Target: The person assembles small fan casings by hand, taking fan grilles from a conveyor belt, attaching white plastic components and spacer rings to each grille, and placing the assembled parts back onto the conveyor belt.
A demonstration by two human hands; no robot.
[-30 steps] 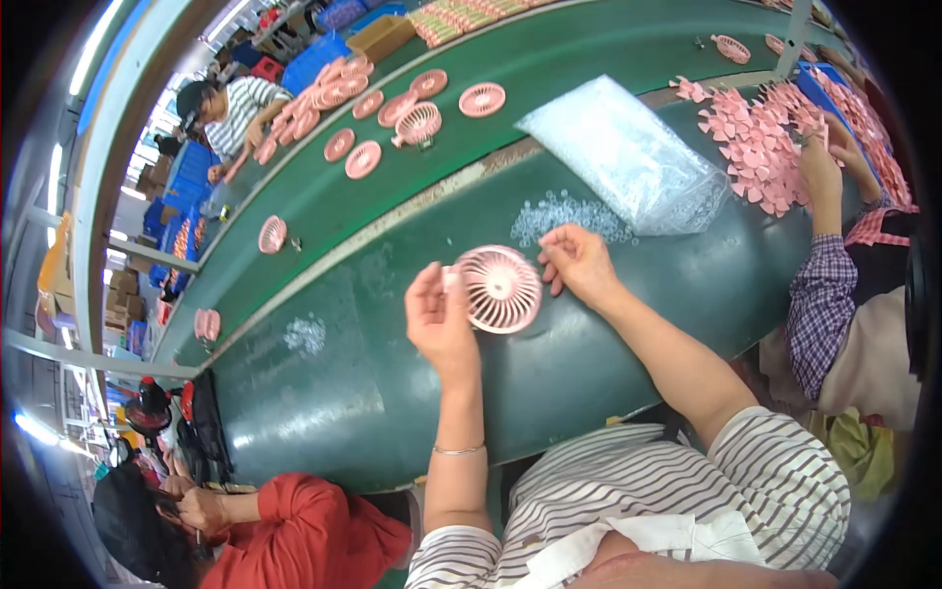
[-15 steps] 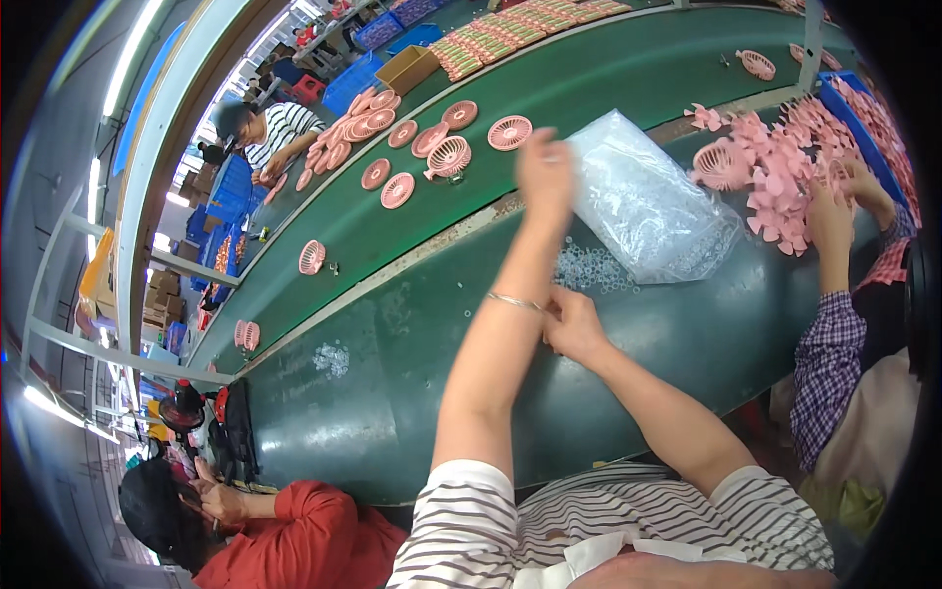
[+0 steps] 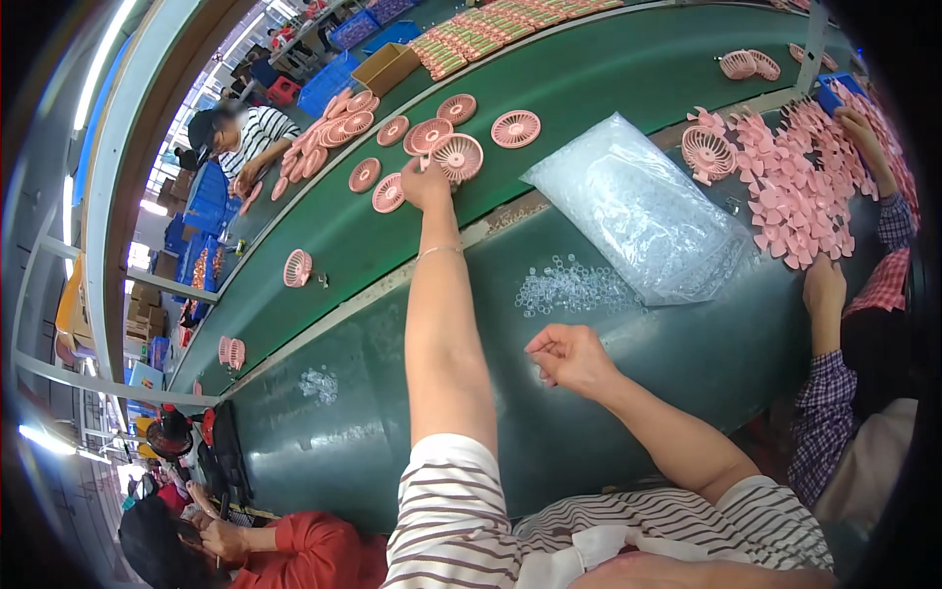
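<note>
Over the belt, my left hand is stretched far forward, its fingers closed at the edge of a pink fan housing with a slotted, basket-like body. Round pink slotted covers lie on the belt close around it. My right hand is above the dark green worktable, thumb and fingers pinched together; whatever is between them is too small to make out. Just beyond that hand lies a scatter of small clear plastic rings. A large clear plastic bag full of similar pieces rests beside them.
The green conveyor belt runs beyond the worktable. Pink fan blades are heaped at the right, where a co-worker's hands reach. Another small ring pile sits left. A co-worker in red sits at lower left.
My left hand has swung left from beside the bag to the fan housing on the belt. My right hand now shows apart from the left forearm. The right co-worker's hands have separated.
</note>
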